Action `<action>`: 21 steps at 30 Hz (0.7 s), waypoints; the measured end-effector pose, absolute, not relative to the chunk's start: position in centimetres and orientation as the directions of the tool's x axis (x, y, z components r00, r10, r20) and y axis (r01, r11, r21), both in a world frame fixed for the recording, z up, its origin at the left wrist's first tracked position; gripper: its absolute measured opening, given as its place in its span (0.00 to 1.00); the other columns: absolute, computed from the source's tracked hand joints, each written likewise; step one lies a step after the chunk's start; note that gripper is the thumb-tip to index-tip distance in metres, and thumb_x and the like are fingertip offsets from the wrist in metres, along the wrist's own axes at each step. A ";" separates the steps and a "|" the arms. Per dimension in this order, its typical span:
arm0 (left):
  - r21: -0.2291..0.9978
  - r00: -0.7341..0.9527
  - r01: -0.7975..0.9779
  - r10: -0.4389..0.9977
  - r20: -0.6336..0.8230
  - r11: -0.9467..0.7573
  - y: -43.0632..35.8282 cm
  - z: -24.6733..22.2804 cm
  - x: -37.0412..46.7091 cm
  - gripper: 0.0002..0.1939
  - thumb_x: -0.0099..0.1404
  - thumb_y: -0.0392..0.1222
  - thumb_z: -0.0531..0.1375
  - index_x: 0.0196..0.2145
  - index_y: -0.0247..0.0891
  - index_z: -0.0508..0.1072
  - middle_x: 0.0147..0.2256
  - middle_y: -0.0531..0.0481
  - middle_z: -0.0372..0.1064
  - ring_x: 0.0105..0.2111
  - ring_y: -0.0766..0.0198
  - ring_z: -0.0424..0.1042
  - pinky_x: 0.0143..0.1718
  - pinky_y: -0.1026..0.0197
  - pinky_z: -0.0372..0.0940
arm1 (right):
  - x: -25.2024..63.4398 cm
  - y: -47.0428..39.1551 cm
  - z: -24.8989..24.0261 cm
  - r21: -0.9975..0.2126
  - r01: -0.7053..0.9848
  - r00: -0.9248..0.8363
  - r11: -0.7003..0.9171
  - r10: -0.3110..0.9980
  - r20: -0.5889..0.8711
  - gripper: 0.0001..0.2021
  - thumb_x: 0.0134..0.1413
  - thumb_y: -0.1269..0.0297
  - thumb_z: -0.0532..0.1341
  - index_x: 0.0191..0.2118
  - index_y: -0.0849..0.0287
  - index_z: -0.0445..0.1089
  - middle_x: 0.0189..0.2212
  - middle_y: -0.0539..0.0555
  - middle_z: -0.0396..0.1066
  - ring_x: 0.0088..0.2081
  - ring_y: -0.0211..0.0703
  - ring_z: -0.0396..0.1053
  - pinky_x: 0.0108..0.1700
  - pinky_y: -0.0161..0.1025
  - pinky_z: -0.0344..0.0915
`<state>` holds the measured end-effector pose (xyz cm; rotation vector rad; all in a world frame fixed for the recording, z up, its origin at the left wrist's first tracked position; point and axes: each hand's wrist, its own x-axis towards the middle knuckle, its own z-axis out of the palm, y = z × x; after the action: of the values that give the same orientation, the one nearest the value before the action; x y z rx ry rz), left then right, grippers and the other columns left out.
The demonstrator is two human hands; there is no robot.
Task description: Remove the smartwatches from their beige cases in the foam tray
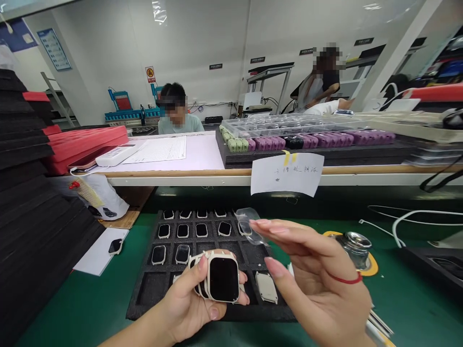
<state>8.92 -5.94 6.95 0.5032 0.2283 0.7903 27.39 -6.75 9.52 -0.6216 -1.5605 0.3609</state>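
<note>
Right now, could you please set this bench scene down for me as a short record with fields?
Left hand: gripping a stack of watch bodies, dark screen facing the camera
Right hand: raised, thumb apart from fingers, clear film at its fingertips
Tray: black, divided into compartments, several holding pale-framed watch pieces
Left side: single watch on a white sheet
Right side: glass jar
Shelf edge: handwritten note
</note>
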 end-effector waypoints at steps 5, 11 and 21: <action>0.529 0.665 -0.607 0.743 -0.069 0.593 -5.9 6.7 8.8 0.19 0.60 0.52 0.67 0.41 0.34 0.81 0.35 0.42 0.80 0.33 0.61 0.81 0.18 0.77 0.60 | 28.0 -6.7 9.8 -0.434 0.293 -0.325 0.852 0.516 0.793 0.22 0.58 0.80 0.53 0.55 0.57 0.67 0.54 0.56 0.68 0.56 0.43 0.67 0.57 0.38 0.69; 0.523 0.668 -0.618 0.743 -0.043 0.586 -5.9 6.9 8.7 0.18 0.62 0.50 0.66 0.44 0.36 0.79 0.37 0.41 0.79 0.34 0.61 0.80 0.18 0.77 0.58 | 28.1 -5.9 9.5 -0.570 0.409 -0.097 0.713 0.655 0.750 0.19 0.61 0.76 0.57 0.55 0.54 0.66 0.49 0.54 0.73 0.52 0.42 0.72 0.54 0.38 0.71; 0.504 0.581 -0.616 0.781 -0.227 0.605 -6.0 6.9 8.7 0.21 0.52 0.49 0.73 0.40 0.35 0.80 0.29 0.49 0.76 0.19 0.75 0.68 0.17 0.76 0.59 | 28.8 -8.3 9.5 -0.184 0.425 -0.513 0.886 0.403 0.757 0.17 0.63 0.75 0.57 0.55 0.55 0.71 0.46 0.53 0.78 0.50 0.44 0.75 0.58 0.41 0.71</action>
<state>8.70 -6.04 6.93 0.3955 0.4567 0.8413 28.84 -8.35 9.46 -0.5934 -2.1681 -0.0307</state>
